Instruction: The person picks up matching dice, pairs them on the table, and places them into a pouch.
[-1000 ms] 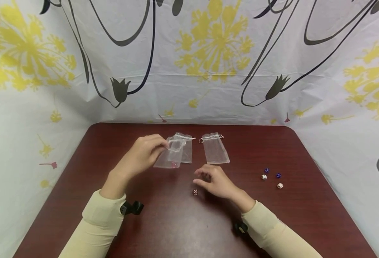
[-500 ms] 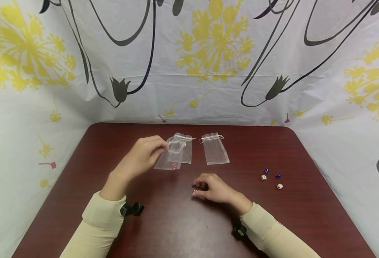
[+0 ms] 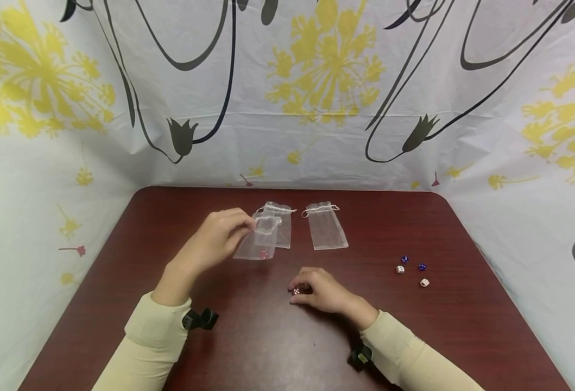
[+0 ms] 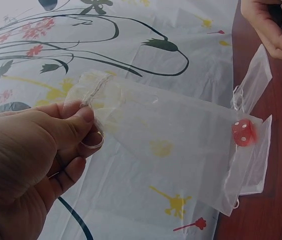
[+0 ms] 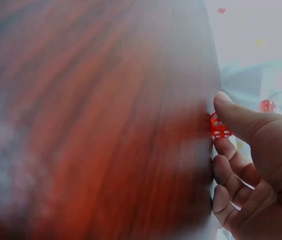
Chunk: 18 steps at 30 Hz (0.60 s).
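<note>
Between finger and thumb, my left hand [image 3: 221, 233] pinches the top of a sheer white drawstring bag [image 4: 171, 135]. The bag hangs down with a red die [image 4: 243, 132] showing in its bottom corner. My right hand [image 3: 323, 291] is low at the middle of the table, its thumb and curled fingers on either side of another red die [image 5: 220, 126] with white pips. In the head view that die [image 3: 295, 291] shows between the fingertips. Behind the held bag lies a second sheer bag [image 3: 284, 233], partly overlapped by it, and a third bag [image 3: 327, 228] lies flat to the right.
Two blue dice [image 3: 404, 259] and two white dice [image 3: 400, 269] sit apart on the right side of the dark red table [image 3: 267, 347]. A white patterned cloth [image 3: 287, 136] rises behind the table and along both sides.
My right hand has come down and slightly left, and its thumb and fingers have closed around the red die. My left hand stays nearly still, with the bag hanging slightly lower.
</note>
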{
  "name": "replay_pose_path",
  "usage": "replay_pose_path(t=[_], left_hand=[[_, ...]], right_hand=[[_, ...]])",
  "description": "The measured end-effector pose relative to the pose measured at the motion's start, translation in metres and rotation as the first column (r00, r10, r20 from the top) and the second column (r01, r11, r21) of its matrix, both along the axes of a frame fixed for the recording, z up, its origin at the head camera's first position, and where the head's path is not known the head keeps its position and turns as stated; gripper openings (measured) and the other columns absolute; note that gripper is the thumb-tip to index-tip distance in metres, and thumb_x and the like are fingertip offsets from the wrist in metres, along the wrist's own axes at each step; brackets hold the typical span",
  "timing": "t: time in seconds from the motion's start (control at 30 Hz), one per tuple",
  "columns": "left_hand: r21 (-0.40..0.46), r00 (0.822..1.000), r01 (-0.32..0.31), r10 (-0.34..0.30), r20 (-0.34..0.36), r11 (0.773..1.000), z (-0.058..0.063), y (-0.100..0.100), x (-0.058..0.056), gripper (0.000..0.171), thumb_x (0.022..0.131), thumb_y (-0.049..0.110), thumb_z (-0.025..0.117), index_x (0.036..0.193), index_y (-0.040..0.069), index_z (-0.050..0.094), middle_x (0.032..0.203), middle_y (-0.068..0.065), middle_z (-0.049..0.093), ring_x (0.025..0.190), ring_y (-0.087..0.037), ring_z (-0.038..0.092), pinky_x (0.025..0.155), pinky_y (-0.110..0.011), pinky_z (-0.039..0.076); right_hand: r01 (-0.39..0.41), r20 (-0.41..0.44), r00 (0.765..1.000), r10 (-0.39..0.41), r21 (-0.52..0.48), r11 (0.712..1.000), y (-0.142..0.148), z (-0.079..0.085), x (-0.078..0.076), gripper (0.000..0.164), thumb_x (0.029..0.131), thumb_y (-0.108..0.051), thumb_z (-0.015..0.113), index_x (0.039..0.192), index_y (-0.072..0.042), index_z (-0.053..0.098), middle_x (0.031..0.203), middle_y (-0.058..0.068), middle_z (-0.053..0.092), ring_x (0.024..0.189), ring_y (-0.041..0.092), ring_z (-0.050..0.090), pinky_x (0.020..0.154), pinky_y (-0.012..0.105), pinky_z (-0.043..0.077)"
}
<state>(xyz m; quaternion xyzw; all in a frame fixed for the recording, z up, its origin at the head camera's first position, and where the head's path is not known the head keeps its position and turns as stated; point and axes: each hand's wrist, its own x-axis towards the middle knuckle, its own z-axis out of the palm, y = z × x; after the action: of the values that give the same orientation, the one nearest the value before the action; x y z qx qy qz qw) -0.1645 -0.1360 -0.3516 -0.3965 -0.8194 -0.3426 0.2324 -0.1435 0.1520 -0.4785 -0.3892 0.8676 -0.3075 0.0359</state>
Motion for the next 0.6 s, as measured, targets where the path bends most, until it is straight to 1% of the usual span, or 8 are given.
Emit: replay_pose_path(t=[0.07, 0.17, 0.27, 0.4, 0.5, 0.6], left_hand=[[-0.003, 1.000, -0.001, 0.001, 0.003, 1.000, 0.000, 0.000, 0.000, 0.016, 0.085, -0.011, 0.074, 0.089, 0.005, 0.072, 0.087, -0.002, 0.071, 0.081, -0.015, 0.066, 0.073, -0.034, 0.057], [-0.004, 1.000, 0.000, 0.000, -0.002, 1.000, -0.001, 0.000, 0.001, 0.017, 0.084, -0.011, 0.074, 0.089, 0.005, 0.071, 0.087, -0.002, 0.070, 0.081, -0.015, 0.066, 0.072, -0.034, 0.057], [-0.004, 1.000, 0.000, 0.000, -0.004, 1.000, -0.001, 0.000, 0.000, 0.017, 0.084, -0.011, 0.075, 0.089, 0.005, 0.071, 0.087, -0.002, 0.070, 0.080, -0.015, 0.066, 0.073, -0.033, 0.057], [-0.006, 1.000, 0.001, -0.001, -0.004, 1.000, -0.001, 0.000, 0.000, 0.017, 0.084, -0.010, 0.075, 0.089, 0.005, 0.071, 0.087, -0.002, 0.070, 0.081, -0.015, 0.066, 0.073, -0.033, 0.057], [-0.005, 1.000, 0.003, -0.003, -0.002, 1.000, -0.002, -0.001, 0.000, 0.016, 0.084, -0.011, 0.075, 0.089, 0.004, 0.072, 0.087, -0.002, 0.071, 0.081, -0.015, 0.066, 0.073, -0.034, 0.057], [-0.002, 1.000, 0.003, -0.003, 0.001, 1.000, -0.001, -0.002, 0.001, 0.017, 0.084, -0.011, 0.075, 0.089, 0.005, 0.072, 0.087, -0.001, 0.070, 0.081, -0.015, 0.066, 0.072, -0.033, 0.057]], right_hand=[[0.003, -0.003, 1.000, -0.003, 0.002, 1.000, 0.000, -0.001, 0.001, 0.020, 0.084, -0.025, 0.084, 0.101, -0.015, 0.078, 0.090, -0.008, 0.066, 0.079, 0.003, 0.058, 0.070, 0.021, 0.049], [0.014, -0.017, 1.000, -0.014, -0.011, 1.000, 0.000, -0.002, 0.002, 0.025, 0.082, -0.023, 0.086, 0.101, -0.010, 0.077, 0.088, -0.005, 0.066, 0.079, 0.006, 0.059, 0.069, 0.022, 0.051], [0.033, -0.015, 0.999, -0.034, -0.022, 0.999, 0.000, -0.003, 0.001, 0.026, 0.080, -0.020, 0.088, 0.099, -0.007, 0.076, 0.087, -0.004, 0.066, 0.078, 0.007, 0.060, 0.070, 0.022, 0.052], [0.032, -0.023, 0.999, -0.033, -0.040, 0.999, 0.002, -0.004, 0.000, 0.020, 0.081, -0.019, 0.087, 0.095, -0.008, 0.077, 0.085, -0.006, 0.065, 0.076, 0.006, 0.059, 0.069, 0.021, 0.052], [0.019, -0.054, 0.998, -0.023, -0.074, 0.997, 0.004, -0.002, -0.003, 0.018, 0.081, -0.018, 0.087, 0.093, -0.009, 0.077, 0.083, -0.006, 0.065, 0.074, 0.006, 0.059, 0.066, 0.021, 0.051], [0.022, -0.094, 0.995, -0.032, -0.112, 0.994, 0.007, 0.008, -0.008, 0.018, 0.081, -0.017, 0.087, 0.093, -0.008, 0.077, 0.083, -0.006, 0.066, 0.074, 0.006, 0.059, 0.066, 0.022, 0.051]])
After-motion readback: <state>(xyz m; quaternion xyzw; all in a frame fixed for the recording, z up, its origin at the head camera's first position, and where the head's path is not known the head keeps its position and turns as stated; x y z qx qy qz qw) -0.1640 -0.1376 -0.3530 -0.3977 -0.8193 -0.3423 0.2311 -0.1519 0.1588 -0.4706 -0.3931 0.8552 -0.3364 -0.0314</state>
